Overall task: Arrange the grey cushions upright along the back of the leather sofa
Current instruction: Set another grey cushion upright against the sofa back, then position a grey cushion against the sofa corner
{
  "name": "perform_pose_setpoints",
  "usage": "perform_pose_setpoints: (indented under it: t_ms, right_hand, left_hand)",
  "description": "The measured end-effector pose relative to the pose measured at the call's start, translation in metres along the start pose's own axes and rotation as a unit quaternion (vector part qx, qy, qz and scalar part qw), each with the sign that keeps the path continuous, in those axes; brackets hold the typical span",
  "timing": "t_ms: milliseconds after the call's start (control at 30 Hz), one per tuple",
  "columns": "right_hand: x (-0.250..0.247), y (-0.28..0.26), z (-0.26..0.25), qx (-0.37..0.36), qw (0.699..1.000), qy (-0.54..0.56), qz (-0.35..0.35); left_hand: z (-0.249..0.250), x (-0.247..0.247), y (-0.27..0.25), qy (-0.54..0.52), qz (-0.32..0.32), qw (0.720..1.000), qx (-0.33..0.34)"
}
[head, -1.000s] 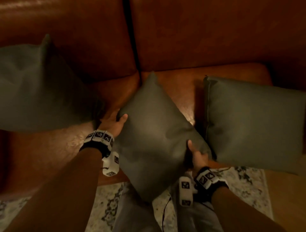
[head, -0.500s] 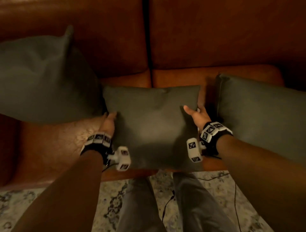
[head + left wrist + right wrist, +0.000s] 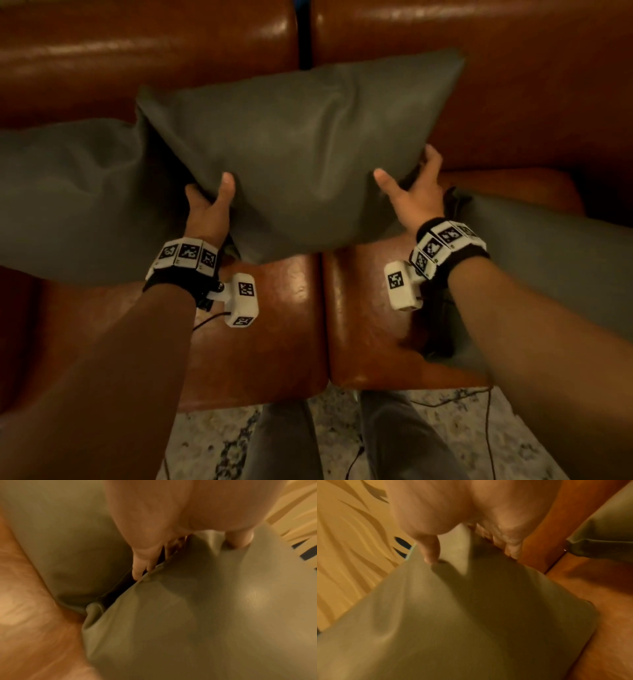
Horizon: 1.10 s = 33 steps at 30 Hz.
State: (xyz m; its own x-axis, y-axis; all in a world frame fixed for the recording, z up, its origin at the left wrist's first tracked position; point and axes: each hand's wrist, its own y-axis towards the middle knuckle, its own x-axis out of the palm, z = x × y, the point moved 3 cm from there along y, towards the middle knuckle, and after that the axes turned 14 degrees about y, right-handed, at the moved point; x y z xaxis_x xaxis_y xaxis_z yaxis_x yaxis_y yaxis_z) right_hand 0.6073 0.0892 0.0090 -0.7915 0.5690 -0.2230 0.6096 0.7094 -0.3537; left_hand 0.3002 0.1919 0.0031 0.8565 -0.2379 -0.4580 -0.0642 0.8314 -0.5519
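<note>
A grey cushion (image 3: 301,150) is held up against the brown leather sofa back (image 3: 513,85), over the seam between the two back pads. My left hand (image 3: 209,202) grips its lower left edge, thumb on the front and fingers behind. My right hand (image 3: 411,192) grips its lower right edge the same way. The left wrist view shows my left hand (image 3: 171,550) pinching the middle cushion (image 3: 205,615) beside the left cushion (image 3: 68,547). In the right wrist view my right hand (image 3: 471,545) pinches the cushion (image 3: 453,615). A second grey cushion (image 3: 68,198) leans at the left.
A third grey cushion (image 3: 548,267) lies flat on the right seat, also seen in the right wrist view as a grey cushion corner (image 3: 599,540). The leather seat pads (image 3: 291,325) are bare in front. A patterned rug (image 3: 212,445) and my legs (image 3: 281,445) are below the sofa edge.
The middle cushion has been lifted off the seat and tipped up towards the sofa back, with both hands moving forward and up with it.
</note>
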Motion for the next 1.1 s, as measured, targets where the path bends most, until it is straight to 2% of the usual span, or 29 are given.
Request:
perform_pose_setpoints:
  t_ms: [67, 100, 200, 233, 267, 300, 333, 433, 533, 600, 666, 733, 766, 800, 833, 900, 933, 966, 1000, 1033, 1100]
  right_hand:
    - [-0.002, 0.008, 0.003, 0.028, 0.999, -0.010, -0.023]
    - [-0.007, 0.008, 0.005, 0.033, 0.999, 0.002, -0.034]
    - [-0.041, -0.009, 0.023, 0.052, 0.997, 0.047, -0.039]
    - [-0.059, -0.018, 0.038, 0.063, 0.996, 0.053, -0.027]
    - [-0.078, -0.029, 0.055, 0.078, 0.995, 0.063, -0.012]
    - [-0.098, -0.044, 0.074, 0.106, 0.991, 0.085, 0.004]
    - [-0.120, -0.060, 0.094, 0.149, 0.982, 0.113, 0.027]
    - [-0.196, -0.117, 0.160, 0.297, 0.933, 0.163, 0.122]
    - [-0.265, -0.173, 0.219, 0.417, 0.857, 0.190, 0.236]
    - [-0.297, -0.196, 0.237, 0.456, 0.803, 0.239, 0.299]
    - [-0.319, -0.199, 0.244, 0.445, 0.767, 0.308, 0.345]
    - [-0.337, -0.178, 0.244, 0.398, 0.753, 0.369, 0.373]
    - [-0.347, -0.165, 0.247, 0.387, 0.755, 0.368, 0.380]
    - [-0.356, -0.152, 0.253, 0.383, 0.761, 0.361, 0.379]
    - [-0.365, -0.141, 0.258, 0.385, 0.769, 0.328, 0.391]
    - [-0.385, -0.122, 0.244, 0.355, 0.806, 0.239, 0.408]
    - [-0.395, -0.112, 0.229, 0.340, 0.828, 0.198, 0.398]
    - [-0.402, -0.100, 0.212, 0.320, 0.851, 0.163, 0.384]
    - [-0.411, -0.085, 0.200, 0.297, 0.873, 0.133, 0.362]
    - [-0.419, -0.071, 0.189, 0.279, 0.887, 0.117, 0.349]
    - [-0.429, -0.053, 0.177, 0.247, 0.905, 0.119, 0.325]
  left_hand:
    - [-0.001, 0.003, 0.002, 0.034, 0.007, 0.999, -0.023]
    - [-0.004, 0.004, -0.003, 0.044, 0.033, 0.998, -0.015]
    - [-0.022, 0.015, -0.041, 0.050, 0.195, 0.979, 0.013]
    - [-0.031, 0.028, -0.057, 0.084, 0.193, 0.978, -0.005]
    - [-0.042, 0.049, -0.073, 0.156, 0.144, 0.976, -0.044]
    - [-0.051, 0.076, -0.087, 0.244, 0.063, 0.965, -0.072]
    - [-0.057, 0.107, -0.100, 0.316, -0.017, 0.946, -0.066]
    - [-0.026, 0.210, -0.133, 0.405, -0.170, 0.893, 0.093]
    - [0.035, 0.314, -0.141, 0.441, -0.223, 0.836, 0.239]
    - [0.076, 0.373, -0.137, 0.467, -0.237, 0.799, 0.294]
    - [0.102, 0.422, -0.128, 0.540, -0.255, 0.737, 0.317]
    - [0.113, 0.454, -0.114, 0.607, -0.267, 0.682, 0.307]
    - [0.114, 0.461, -0.107, 0.628, -0.270, 0.669, 0.291]
    - [0.113, 0.464, -0.106, 0.639, -0.273, 0.668, 0.266]
    - [0.111, 0.462, -0.108, 0.638, -0.271, 0.680, 0.239]
    - [0.093, 0.448, -0.114, 0.614, -0.270, 0.719, 0.184]
    - [0.078, 0.436, -0.116, 0.591, -0.287, 0.738, 0.157]
    - [0.062, 0.421, -0.124, 0.565, -0.330, 0.746, 0.127]
    - [0.048, 0.406, -0.134, 0.546, -0.384, 0.739, 0.095]
    - [0.035, 0.391, -0.140, 0.551, -0.421, 0.718, 0.056]
    - [0.029, 0.371, -0.147, 0.625, -0.423, 0.656, -0.003]
